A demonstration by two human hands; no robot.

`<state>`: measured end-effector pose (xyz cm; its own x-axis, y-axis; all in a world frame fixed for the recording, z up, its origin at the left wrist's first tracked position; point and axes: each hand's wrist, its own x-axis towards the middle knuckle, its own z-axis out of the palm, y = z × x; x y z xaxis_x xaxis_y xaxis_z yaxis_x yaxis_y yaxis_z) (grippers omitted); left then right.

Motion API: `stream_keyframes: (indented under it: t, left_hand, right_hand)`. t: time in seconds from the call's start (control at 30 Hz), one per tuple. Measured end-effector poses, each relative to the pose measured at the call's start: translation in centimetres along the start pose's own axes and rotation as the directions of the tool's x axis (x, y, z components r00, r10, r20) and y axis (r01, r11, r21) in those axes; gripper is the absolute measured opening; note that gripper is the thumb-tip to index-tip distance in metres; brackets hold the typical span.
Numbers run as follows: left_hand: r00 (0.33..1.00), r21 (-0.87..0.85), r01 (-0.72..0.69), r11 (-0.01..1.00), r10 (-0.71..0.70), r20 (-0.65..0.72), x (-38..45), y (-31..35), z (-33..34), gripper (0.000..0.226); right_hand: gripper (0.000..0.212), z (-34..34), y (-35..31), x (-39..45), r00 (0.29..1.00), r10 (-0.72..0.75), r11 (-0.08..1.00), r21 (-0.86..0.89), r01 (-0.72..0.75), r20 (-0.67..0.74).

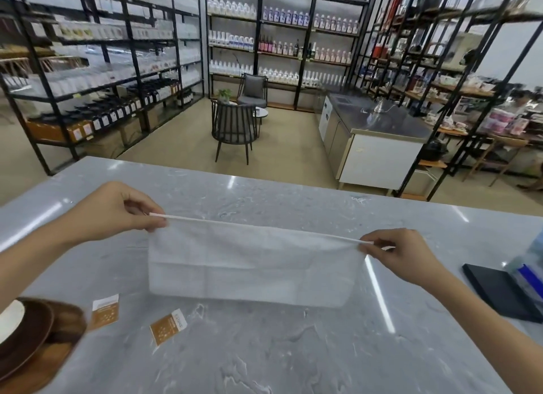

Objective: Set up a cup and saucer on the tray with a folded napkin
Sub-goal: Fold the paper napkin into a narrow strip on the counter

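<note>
Both hands are closed in a pinch grip on the napkin (249, 264): the left hand (117, 214) holds the upper left corner between thumb and fingertips, the right hand (396, 255) the upper right corner, so the top edge runs taut between them. The napkin hangs as a white sheet above the grey marbled bench (279, 349), its lower edge near or touching the surface; which cannot be told. Fold creases cross it. Judged light, soft and limp, with no stiffness of its own; it should crease readily and may tear if pulled hard, so the corners and edges are the proper holding points. At the lower left corner of the view a wooden tray (38, 367) carries a dark brown saucer (26, 332); a pale rounded item sits on the saucer, cut by the frame edge, possibly the cup. Two orange sachets (169, 326) lie on the bench beside the tray. A dark flat item (496, 291) lies at the right.
</note>
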<state>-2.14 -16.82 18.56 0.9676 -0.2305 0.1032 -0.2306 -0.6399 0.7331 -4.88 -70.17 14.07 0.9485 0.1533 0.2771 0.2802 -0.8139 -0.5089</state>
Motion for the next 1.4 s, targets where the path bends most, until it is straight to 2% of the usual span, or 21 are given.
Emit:
stream_keyframes:
  t: [0.13,0.33,0.5,0.67,0.8,1.03,1.17,1.4]
  left_hand:
    - [1.000,0.053,0.001,0.999,-0.002,0.009,-0.3,0.1,-0.9,0.022]
    - [1.000,0.142,0.004,0.990,-0.005,0.003,-0.1,0.5,-1.8,0.024]
    - [0.999,0.119,0.013,0.993,-0.009,-0.033,0.5,0.4,-2.1,0.022]
    - [1.000,0.077,0.008,0.997,-0.007,-0.005,1.2,-0.2,-2.6,0.020]
    - [0.999,0.070,-0.020,0.997,0.017,0.047,1.7,-0.6,-2.5,0.024]
    - [0.999,0.072,-0.017,0.997,0.015,0.035,2.5,-1.5,-1.3,0.026]
    - [0.999,0.073,-0.023,0.997,0.021,0.027,2.0,-2.0,-0.8,0.023]
    - [0.997,-0.017,-0.051,0.999,0.052,0.049,-1.3,-4.0,0.7,0.023]
  right_hand:
    - [0.020,0.0,-0.3,0.7,0.997,0.075,0.988,0.133,-0.075,0.008]
    - [0.018,-0.4,-0.3,1.3,0.981,0.172,0.912,0.362,-0.191,0.084]
    - [0.014,-1.1,-0.7,1.4,0.984,0.124,0.909,0.383,-0.163,0.125]
    - [0.026,-1.6,-0.7,1.4,0.991,0.083,0.899,0.420,-0.120,0.106]
    - [0.029,-2.1,-0.5,1.5,0.985,0.120,0.893,0.420,-0.161,0.123]
    - [0.018,-2.5,-0.9,1.0,0.984,0.158,0.930,0.322,-0.177,0.087]
    - [0.011,-2.5,-1.0,-0.3,0.991,0.120,0.947,0.293,-0.130,0.051]
    - [0.017,-2.3,-0.7,-5.8,0.993,0.112,0.934,0.339,-0.115,0.030]
